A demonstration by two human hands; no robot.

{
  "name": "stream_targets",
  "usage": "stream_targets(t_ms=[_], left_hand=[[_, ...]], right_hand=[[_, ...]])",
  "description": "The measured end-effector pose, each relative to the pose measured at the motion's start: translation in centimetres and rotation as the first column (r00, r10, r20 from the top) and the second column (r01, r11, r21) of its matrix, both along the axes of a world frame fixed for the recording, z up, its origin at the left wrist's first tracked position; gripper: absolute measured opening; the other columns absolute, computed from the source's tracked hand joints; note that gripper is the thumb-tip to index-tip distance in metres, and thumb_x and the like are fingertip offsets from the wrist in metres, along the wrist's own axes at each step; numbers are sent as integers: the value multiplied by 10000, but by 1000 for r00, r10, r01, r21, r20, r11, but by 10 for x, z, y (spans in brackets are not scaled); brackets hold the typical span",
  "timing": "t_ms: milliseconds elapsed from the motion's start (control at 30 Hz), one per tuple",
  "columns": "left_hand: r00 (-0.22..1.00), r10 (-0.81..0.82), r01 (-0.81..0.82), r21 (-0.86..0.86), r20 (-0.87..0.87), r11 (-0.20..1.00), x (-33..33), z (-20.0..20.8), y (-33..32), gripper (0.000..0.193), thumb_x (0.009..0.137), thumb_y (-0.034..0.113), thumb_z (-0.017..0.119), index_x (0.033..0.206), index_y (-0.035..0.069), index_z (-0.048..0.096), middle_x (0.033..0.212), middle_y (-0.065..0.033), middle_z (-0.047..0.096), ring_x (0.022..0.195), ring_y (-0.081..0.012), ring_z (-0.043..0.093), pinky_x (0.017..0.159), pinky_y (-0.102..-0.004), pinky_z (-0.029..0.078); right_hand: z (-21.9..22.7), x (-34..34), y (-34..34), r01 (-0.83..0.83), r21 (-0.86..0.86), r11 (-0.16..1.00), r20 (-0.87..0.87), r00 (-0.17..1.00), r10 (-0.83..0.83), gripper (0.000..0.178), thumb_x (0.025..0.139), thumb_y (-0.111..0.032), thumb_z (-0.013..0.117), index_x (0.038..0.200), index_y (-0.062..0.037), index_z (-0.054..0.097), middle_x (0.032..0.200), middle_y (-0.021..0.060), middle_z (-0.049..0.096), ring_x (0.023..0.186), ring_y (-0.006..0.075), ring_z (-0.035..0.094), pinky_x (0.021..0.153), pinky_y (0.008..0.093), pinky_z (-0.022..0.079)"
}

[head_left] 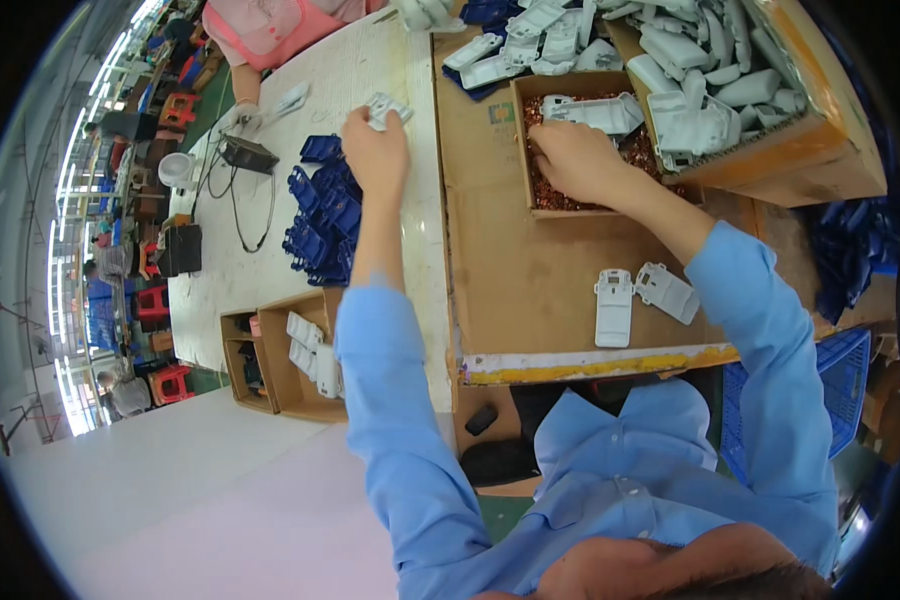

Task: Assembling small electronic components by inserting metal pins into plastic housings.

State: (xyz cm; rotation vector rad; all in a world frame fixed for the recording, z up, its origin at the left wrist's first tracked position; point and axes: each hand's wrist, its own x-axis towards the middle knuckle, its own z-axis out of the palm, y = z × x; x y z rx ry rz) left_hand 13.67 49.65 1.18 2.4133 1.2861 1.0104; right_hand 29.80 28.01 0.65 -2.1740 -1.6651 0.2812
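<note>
My left hand (375, 155) grips a white plastic housing (388, 109) between thumb and fingers, over the white table just beyond a heap of dark blue plastic parts (325, 215). On the right, my right hand (582, 162) reaches into a small cardboard box (570, 213) full of tiny copper-coloured pieces (642, 156). Its fingers are curled down at the pieces; what they pinch, if anything, is hidden. A white plastic housing (598, 114) rests on the pieces beside that hand. Two more housings, one upright (613, 308) and one slanted (668, 292), lie on the cardboard-covered bench nearer to me.
A large carton (820, 155) of white housings stands at the back right, with a pile of housings (545, 40) beside it. An open cardboard box (295, 390) holds more at left. A co-worker's gloved hand (240, 118) is near a black device (247, 153) with a cable.
</note>
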Motion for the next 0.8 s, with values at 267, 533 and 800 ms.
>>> stream_targets(t_ms=[267, 533, 800], left_hand=[[904, -376, 273, -401, -205, 874, -52, 12, -254, 562, 789, 436, 686, 1098, -20, 573, 940, -168, 647, 846, -342, 649, 718, -415, 515], [900, -362, 220, -463, -243, 859, -36, -16, -331, 571, 821, 375, 690, 1188, -15, 492, 936, -241, 634, 861, -429, 632, 711, -502, 512], [897, -104, 362, -578, 430, 731, -76, -33, -347, 287, 897, 173, 614, 1117, 3, 541, 944, -183, 659, 858, -321, 663, 779, -392, 508]], right_hand=[[-8, 6, 2, 98, 47, 994, -97, 991, -93, 117, 828, -87, 552, 900, 2, 571, 905, 226, 638, 888, 416, 609, 744, 510, 481], [2, -10, -2, 10, -69, 998, 16, 1000, -9, 193, 786, -68, 593, 958, 12, 627, 1031, 231, 650, 992, 382, 630, 802, 478, 516], [4, 0, -5, 87, -76, 993, -135, 986, -97, 178, 757, -94, 618, 924, -40, 646, 1013, 184, 663, 982, 354, 631, 803, 456, 510]])
